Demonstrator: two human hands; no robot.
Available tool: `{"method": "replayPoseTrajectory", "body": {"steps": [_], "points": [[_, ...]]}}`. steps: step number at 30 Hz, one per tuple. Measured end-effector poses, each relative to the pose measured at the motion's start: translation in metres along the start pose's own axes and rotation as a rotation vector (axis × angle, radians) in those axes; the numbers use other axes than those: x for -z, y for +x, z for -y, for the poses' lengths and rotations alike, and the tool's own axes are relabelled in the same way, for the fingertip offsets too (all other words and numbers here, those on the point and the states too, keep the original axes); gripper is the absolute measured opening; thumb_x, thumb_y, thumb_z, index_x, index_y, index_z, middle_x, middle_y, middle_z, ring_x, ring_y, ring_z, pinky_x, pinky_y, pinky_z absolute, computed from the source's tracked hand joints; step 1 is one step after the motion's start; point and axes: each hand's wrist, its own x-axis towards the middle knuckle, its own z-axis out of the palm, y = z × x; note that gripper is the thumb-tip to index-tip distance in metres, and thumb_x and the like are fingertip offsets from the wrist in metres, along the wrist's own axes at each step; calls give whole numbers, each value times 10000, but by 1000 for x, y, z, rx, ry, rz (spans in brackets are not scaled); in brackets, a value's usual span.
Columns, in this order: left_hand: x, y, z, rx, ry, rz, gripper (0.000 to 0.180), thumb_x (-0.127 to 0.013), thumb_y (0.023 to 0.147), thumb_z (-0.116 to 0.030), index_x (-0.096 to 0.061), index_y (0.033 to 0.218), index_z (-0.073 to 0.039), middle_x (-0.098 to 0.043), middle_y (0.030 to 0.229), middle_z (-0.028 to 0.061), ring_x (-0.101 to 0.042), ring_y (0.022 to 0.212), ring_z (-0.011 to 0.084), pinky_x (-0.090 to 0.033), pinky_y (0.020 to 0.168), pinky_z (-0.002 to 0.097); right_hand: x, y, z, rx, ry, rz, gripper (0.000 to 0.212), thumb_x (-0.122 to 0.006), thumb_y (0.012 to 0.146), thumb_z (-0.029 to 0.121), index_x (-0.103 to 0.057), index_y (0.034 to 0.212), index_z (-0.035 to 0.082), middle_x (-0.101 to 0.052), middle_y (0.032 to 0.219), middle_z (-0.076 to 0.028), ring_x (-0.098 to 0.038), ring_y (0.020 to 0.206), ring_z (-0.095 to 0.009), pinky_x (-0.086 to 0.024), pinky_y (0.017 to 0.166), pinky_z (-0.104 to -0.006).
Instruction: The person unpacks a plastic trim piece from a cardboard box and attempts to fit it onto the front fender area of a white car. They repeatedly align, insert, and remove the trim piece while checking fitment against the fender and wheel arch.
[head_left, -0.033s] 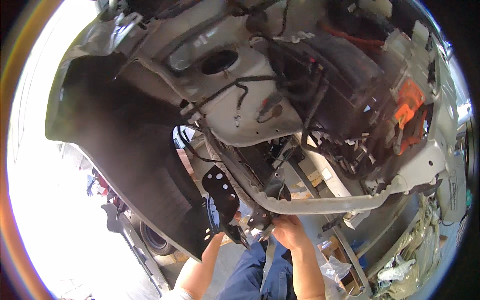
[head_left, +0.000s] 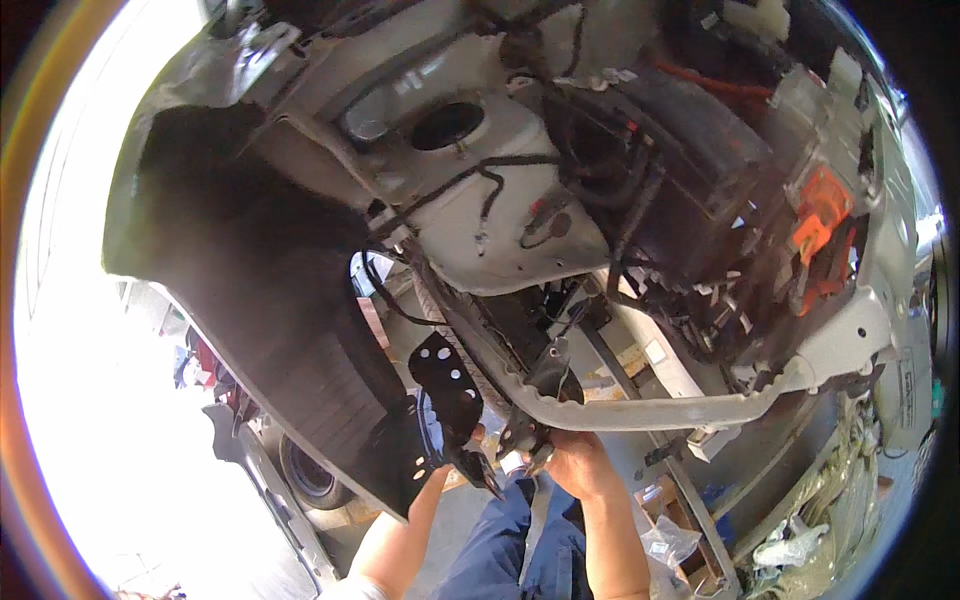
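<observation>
My right hand (head_left: 580, 466) is closed at the lower end of the car's front body, with its fingertips hidden against a small dark metal bracket (head_left: 524, 436). What it grips, if anything, does not show. Only part of my left hand (head_left: 441, 474) can be seen, behind a glossy black bracket (head_left: 447, 385) with round holes. One fingertip shows past that bracket's edge; the other fingers are covered. The bracket is at the lower tip of a dark-lined fender (head_left: 260, 270). A pale bent metal rail (head_left: 660, 412) runs right from beside my right hand.
Above is an opened engine bay with a pale inner panel (head_left: 470, 220), black hoses and an orange connector (head_left: 823, 205). A wheel (head_left: 310, 475) lies at lower left. At lower right are a box with clear plastic (head_left: 670, 540) and crumpled wrapping (head_left: 795, 545).
The car parts appear slightly farther right in the view. Both hands stay at nearly the same places by the brackets.
</observation>
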Motion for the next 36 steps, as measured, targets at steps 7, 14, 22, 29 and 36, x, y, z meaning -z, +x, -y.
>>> {"method": "replayPoseTrajectory", "body": {"steps": [7, 14, 22, 29, 36], "points": [[14, -10, -7, -67, 28, -54, 227, -486, 930, -306, -578, 981, -105, -546, 816, 12, -522, 798, 155, -413, 721, 319, -13, 15, -1, -295, 119, -68, 450, -499, 936, 468, -505, 1237, 133, -557, 1026, -50, -491, 806, -157, -394, 567, -251], [11, -17, -11, -80, 29, -100, 223, -487, 928, -309, -582, 964, -110, -546, 812, 8, -519, 793, 154, -406, 717, 323, -36, 19, -2, -459, 346, 31, 482, -400, 968, 494, -510, 1196, 85, -537, 1000, -128, -489, 819, -192, -406, 564, -254], [20, -8, -6, -58, 56, -86, 220, -489, 927, -312, -586, 946, -116, -547, 808, 3, -515, 787, 152, -398, 713, 328, -11, 3, -13, -408, 308, 30, 605, -466, 931, 509, -434, 1312, 41, -531, 1129, -141, -523, 837, -209, -453, 613, -304], [15, -1, -4, -47, 79, -22, 223, -490, 924, -319, -592, 928, -120, -547, 803, -1, -512, 783, 151, -389, 710, 333, 12, -12, -21, 25, 135, 219, 591, -526, 889, 146, -307, 1432, 68, -406, 1407, -141, -440, 1256, -270, -371, 1032, -448], [5, 2, -2, 37, 38, 6, 243, -472, 931, -318, -562, 934, -92, -479, 774, -6, -471, 767, 152, -389, 722, 315, 8, -19, -13, 181, -230, 91, 722, -537, 832, 18, -197, 1467, 65, -301, 1470, -93, -281, 1367, -212, -227, 1107, -378]]}}
